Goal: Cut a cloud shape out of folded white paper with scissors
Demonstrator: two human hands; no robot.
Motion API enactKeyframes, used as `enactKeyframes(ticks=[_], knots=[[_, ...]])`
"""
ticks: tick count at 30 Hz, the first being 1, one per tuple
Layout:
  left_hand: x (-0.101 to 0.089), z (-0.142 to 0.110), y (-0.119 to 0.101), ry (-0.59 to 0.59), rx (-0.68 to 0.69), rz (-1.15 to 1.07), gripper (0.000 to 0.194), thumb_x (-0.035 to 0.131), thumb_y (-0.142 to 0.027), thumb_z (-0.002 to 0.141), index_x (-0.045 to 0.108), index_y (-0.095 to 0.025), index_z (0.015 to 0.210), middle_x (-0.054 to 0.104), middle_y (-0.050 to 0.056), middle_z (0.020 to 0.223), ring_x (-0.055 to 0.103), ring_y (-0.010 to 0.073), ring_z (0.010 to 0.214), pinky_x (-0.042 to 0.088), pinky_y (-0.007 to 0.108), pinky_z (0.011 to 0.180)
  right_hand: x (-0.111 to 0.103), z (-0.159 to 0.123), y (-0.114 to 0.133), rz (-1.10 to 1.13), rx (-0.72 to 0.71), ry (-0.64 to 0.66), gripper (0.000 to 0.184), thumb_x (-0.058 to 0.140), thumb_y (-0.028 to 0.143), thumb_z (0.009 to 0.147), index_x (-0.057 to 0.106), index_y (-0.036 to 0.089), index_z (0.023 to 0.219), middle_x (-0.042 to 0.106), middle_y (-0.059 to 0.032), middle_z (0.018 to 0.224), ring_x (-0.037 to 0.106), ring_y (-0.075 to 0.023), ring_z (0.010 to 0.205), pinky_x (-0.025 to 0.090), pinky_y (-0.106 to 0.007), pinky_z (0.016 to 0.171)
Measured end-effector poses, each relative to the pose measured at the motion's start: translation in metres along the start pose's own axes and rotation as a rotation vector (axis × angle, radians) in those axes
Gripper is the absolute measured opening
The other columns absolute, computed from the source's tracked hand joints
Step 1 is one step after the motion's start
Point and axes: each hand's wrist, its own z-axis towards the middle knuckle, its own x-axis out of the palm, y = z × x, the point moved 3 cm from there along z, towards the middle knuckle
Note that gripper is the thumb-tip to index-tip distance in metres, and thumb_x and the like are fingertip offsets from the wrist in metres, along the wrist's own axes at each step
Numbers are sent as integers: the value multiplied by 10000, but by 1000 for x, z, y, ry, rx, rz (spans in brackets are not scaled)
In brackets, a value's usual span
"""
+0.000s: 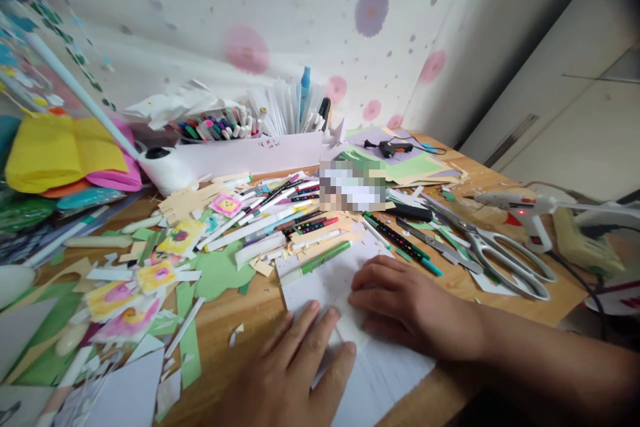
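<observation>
White paper (385,380) lies at the near edge of the table (225,327), beneath both hands. Left hand (297,370): palm down, grip wide, fingers spread on or just over the paper's left side. Right hand (400,303): fingers together and bent, tips on the paper; grip narrow, though whether anything is pinched cannot be told. A green pen (325,257) lies across the paper's far part. Beyond it, markers and paper scraps are heaped; one patch there is blurred out. Scissors (505,257), blades partly overlapped by scraps, lie right of the paper, near a white glue gun (525,213) showing a red light. A long box (250,153) of markers stands at the back.
</observation>
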Motion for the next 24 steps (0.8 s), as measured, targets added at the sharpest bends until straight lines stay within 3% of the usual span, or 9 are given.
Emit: enactKeyframes(ticks=[6,17,24], knots=[[-8,6,-3,6,-55,-115,403,463,-459,883,602,-220,1176,642,116,1252,596,298,1118,516,419,879,-2,-5,-5,-30,10,-14,210,531,256,910,635,154,1062,597,-118,1093,517,-218,1017,433,-379,895],[-4,2,-3,-7,14,-9,480,522,-502,813,604,-213,1187,636,127,1256,586,321,1114,510,429,866,-9,-5,-9,4,41,-3,199,547,255,900,645,144,1033,594,-120,1088,520,-218,1014,440,-382,901],[-5,4,-5,5,34,33,548,594,-547,735,623,-206,1163,659,140,1221,613,342,1072,545,433,791,-5,-2,1,-5,-43,-75,193,538,231,908,646,153,1047,586,-114,1117,502,-217,1041,427,-389,925]])
